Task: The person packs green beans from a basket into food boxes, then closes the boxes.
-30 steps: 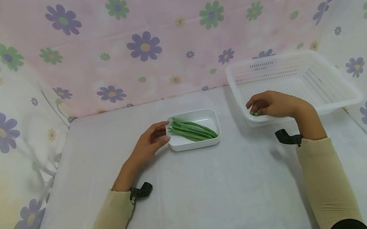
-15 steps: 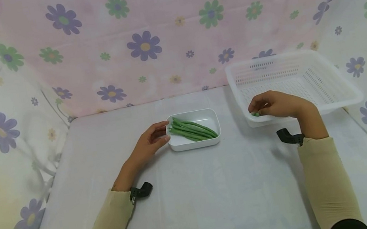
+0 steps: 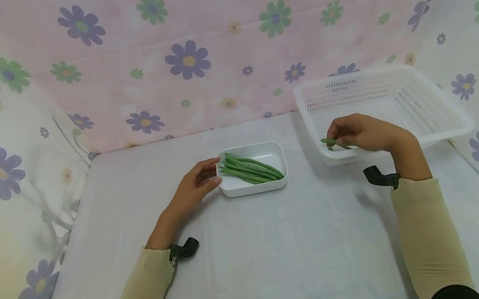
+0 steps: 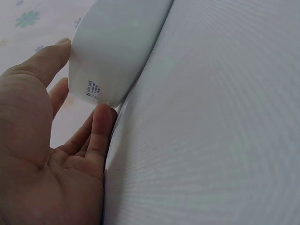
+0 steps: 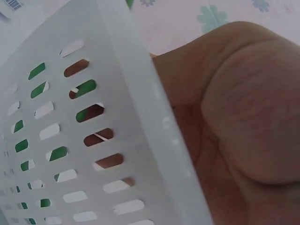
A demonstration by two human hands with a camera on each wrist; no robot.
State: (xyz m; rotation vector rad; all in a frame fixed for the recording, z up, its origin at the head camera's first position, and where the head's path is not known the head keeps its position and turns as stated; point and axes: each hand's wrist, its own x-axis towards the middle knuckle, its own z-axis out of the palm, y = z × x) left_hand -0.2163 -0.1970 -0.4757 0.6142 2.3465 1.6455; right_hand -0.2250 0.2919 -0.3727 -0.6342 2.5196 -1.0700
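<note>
A small white rectangular dish [image 3: 252,189] holds several green beans [image 3: 254,170] lying together. At the dish's left end is my left hand [image 3: 195,185], its fingertips and thumb touching the outside. The left wrist view shows the thumb at the rim of the dish [image 4: 119,42] and fingers low against its end wall. Over the near left corner of the white slotted basket [image 3: 406,104], my right hand [image 3: 368,134] pinches a green bean [image 3: 328,141]. In the right wrist view, the basket wall [image 5: 110,51] partly hides the right hand [image 5: 253,93]; green shows through its slots.
A white cloth [image 3: 285,257] covers the table. Floral fabric [image 3: 208,13] walls off the back and both sides. The basket stands at the back right, beside the right fabric wall.
My right hand has lifted slightly and shifted a little right, with more of the green bean showing at its fingertips. The left hand and the dish have stayed in place.
</note>
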